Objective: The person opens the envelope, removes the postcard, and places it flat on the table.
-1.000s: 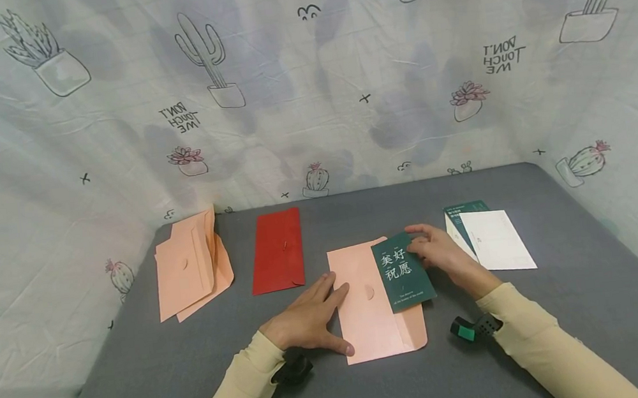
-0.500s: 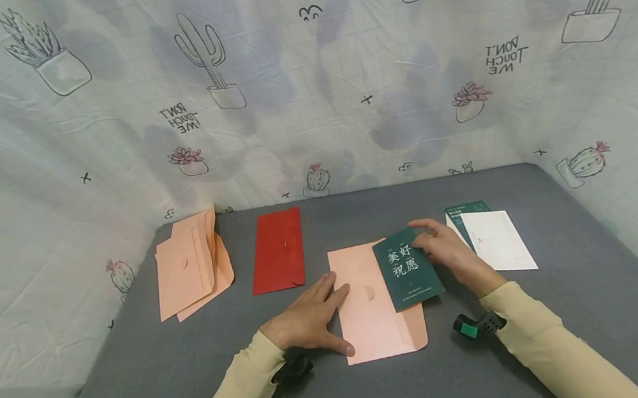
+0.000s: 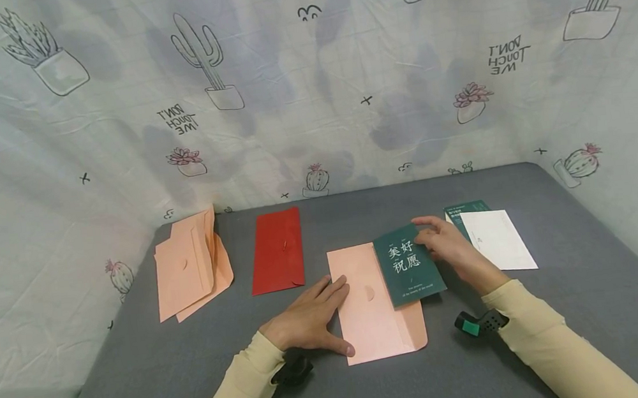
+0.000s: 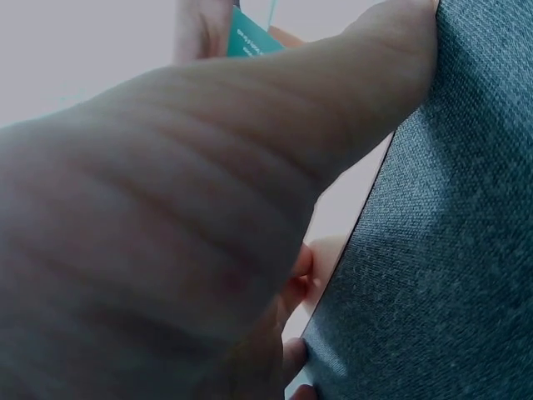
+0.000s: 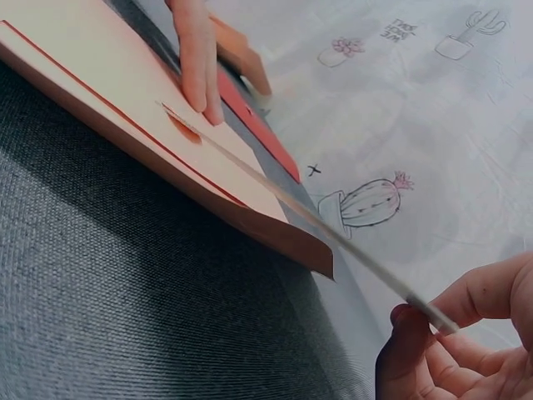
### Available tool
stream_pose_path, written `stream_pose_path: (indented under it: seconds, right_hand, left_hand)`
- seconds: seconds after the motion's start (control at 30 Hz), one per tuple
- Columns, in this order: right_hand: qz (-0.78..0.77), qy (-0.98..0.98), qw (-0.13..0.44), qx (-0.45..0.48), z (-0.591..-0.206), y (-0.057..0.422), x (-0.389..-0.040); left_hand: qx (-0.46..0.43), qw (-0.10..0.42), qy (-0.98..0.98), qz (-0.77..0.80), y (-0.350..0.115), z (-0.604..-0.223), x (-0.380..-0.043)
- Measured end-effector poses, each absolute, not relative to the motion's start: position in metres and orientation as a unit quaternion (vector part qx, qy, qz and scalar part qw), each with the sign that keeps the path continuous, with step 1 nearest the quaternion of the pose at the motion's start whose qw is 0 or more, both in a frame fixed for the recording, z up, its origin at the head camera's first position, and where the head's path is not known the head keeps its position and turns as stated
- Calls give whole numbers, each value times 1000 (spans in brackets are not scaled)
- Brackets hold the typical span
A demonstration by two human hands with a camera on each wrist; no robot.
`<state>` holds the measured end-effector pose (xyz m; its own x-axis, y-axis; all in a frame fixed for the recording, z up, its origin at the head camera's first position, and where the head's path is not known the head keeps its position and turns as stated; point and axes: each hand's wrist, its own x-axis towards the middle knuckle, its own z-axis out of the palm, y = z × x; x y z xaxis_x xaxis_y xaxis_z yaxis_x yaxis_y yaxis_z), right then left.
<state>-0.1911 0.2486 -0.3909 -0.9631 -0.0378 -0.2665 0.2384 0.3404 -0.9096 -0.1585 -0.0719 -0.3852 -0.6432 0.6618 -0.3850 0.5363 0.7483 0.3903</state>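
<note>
My left hand lies with fingers spread on the left edge of a pink envelope, which rests on the grey table. In my right hand a dark green card with white characters is pinched near its upper right corner. The card overlaps the envelope's right part in the head view. Seen edge-on in the right wrist view, the card slants above the envelope, its corner between thumb and fingers. The left wrist view is mostly filled by the left hand's thumb side.
Several pink envelopes are stacked at the back left. A red envelope lies right of them. At the back right, a white card overlaps another green card. A patterned cloth hangs behind the grey table.
My right hand has shifted slightly right and away from me, carrying the green card with it. The card now sits a bit higher and farther right. The left hand stays nearly still on the envelope.
</note>
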Motion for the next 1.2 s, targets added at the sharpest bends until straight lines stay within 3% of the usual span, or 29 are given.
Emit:
stream_pose_path:
  seconds: [1.2]
  right_hand:
    - [-577, 809, 78, 79, -380, 258, -184]
  left_hand:
    - [339, 261, 896, 122, -75, -387, -155]
